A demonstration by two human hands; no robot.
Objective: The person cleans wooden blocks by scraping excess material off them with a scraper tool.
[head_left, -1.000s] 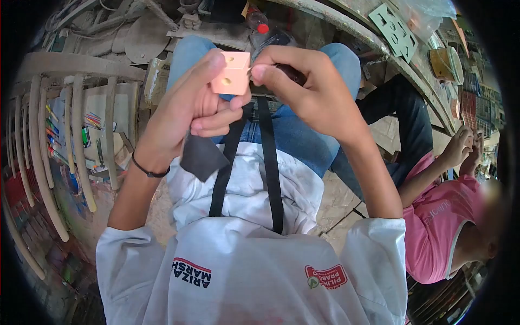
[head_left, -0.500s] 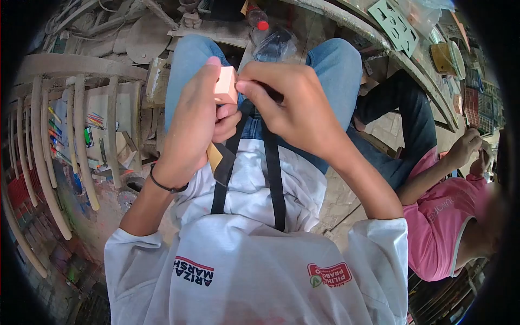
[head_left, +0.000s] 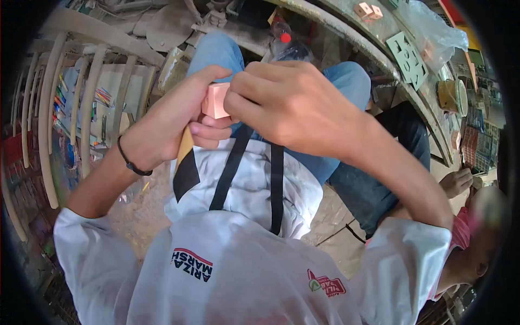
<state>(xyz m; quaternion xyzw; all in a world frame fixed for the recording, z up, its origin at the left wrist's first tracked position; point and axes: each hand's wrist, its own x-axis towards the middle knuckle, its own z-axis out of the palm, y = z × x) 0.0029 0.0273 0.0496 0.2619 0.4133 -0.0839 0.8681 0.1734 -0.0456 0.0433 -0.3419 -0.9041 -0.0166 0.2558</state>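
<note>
Between the thumb and fingers of my left hand [head_left: 181, 111] is a small pale pink block [head_left: 219, 101], held above my lap. A tan and black strip [head_left: 187, 172], which looks like sandpaper, hangs down from the same hand. My right hand [head_left: 281, 103] is closed, its curled fingers against the block's right side. Those fingers cover that side, and whatever may be pinched in them is hidden.
A slatted wooden frame [head_left: 89, 108] stands at the left, with pens behind it. At upper right, a bench [head_left: 346, 32] carries pink blocks [head_left: 368, 11], a green cut-out plate [head_left: 406, 60] and a plastic bag [head_left: 433, 27]. Another person's hand [head_left: 457, 183] is at the right.
My right hand has turned over the block, with its back now showing and its fingers covering the right side. The strip swings further left and more shows. The view has shifted.
</note>
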